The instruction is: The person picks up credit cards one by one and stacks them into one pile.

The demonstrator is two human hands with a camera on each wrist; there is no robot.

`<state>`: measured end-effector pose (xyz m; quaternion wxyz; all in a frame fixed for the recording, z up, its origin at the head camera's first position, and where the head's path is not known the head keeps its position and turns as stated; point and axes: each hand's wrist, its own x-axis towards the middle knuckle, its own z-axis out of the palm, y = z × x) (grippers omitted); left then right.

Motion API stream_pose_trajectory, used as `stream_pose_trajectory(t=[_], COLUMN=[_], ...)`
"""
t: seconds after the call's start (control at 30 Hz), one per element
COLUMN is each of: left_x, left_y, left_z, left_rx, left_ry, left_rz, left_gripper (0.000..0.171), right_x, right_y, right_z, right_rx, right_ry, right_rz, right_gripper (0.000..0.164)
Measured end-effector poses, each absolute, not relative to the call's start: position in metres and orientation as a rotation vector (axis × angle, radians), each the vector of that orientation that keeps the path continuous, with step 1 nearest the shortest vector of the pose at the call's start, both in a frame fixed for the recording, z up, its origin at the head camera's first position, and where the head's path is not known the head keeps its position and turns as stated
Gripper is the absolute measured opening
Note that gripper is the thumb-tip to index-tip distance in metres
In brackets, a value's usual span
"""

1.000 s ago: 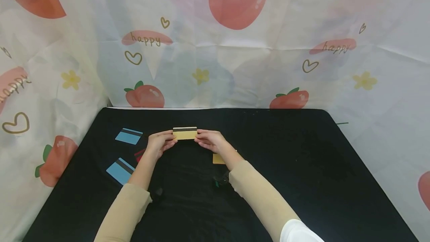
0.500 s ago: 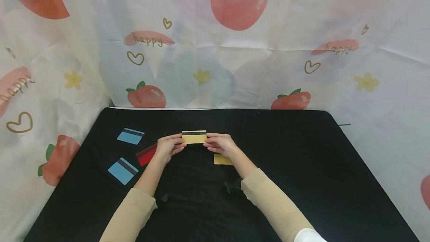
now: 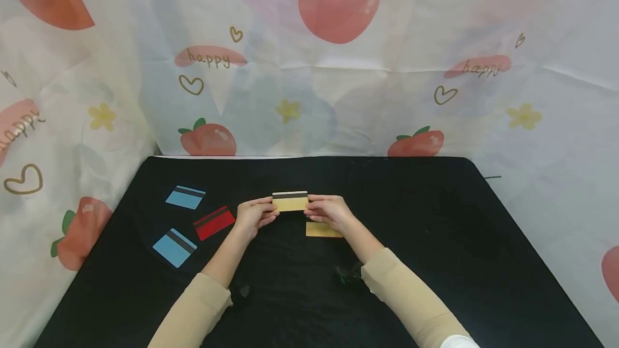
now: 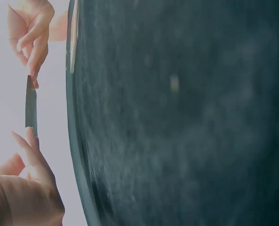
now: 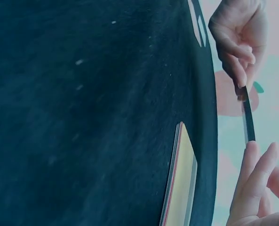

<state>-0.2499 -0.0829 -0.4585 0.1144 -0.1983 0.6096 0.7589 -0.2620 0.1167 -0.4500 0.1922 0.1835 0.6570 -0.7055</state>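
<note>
Left grip (image 3: 253, 216) and right grip (image 3: 332, 210) clamped on gold card (image 3: 290, 204) by its short edges — broad black tabletop (image 3: 425, 214) rightward

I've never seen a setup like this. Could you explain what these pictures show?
There's no machine here, just a person's two bare hands. The big picture comes from a camera worn on the head, looking forward and down. The two smaller ones, which look turned sideways, come from cameras on the wrists.

The left hand and right hand pinch opposite ends of a yellow card with a dark stripe, holding it above the black table. To the left lie a blue card, a second blue card and a red card. Near the right hand lies a stack of cards, yellow on top.
</note>
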Motion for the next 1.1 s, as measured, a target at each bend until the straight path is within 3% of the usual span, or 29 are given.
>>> stream_pose_trajectory(t=[1.1], left_x=[-0.230], left_y=[-0.029], left_z=[-0.463], left_rx=[-0.536], left_ry=[1.798], left_rz=[2.142], left_gripper=[0.036], right_x=[-0.224], right_y=[0.172], right_z=[-0.454], right_rx=[0.519], right_ry=[1.895], right_rz=[-1.988], right_gripper=[0.044])
